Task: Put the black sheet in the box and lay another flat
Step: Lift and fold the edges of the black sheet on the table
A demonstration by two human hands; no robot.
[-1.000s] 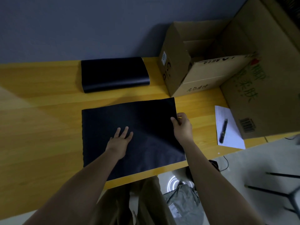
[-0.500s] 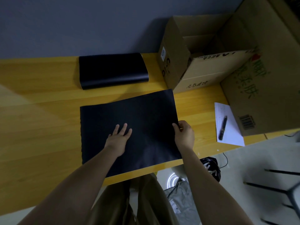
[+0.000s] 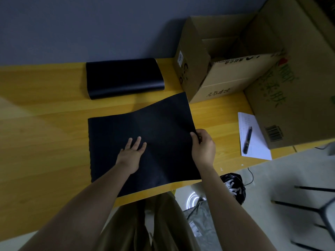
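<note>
A black sheet (image 3: 155, 129) lies on the yellow wooden table (image 3: 45, 142) in front of me. Its right side is lifted off the table, curving up toward the far right corner. My right hand (image 3: 204, 147) pinches the sheet's right edge. My left hand (image 3: 132, 153) rests flat on the sheet's middle, fingers spread. A curled stack of black sheets (image 3: 123, 77) sits at the back of the table. The open cardboard box (image 3: 217, 73) stands at the back right, its opening facing up.
A large cardboard box (image 3: 293, 84) leans at the right. White paper (image 3: 253, 140) with a black pen (image 3: 247, 140) lies beside it. The table's near edge runs under the sheet. Bags (image 3: 233, 187) and a chair's black legs (image 3: 308, 205) are on the floor.
My right hand has raised the sheet's right edge, so the far right corner now stands higher and nearer the box. My left hand stays pressed on the sheet.
</note>
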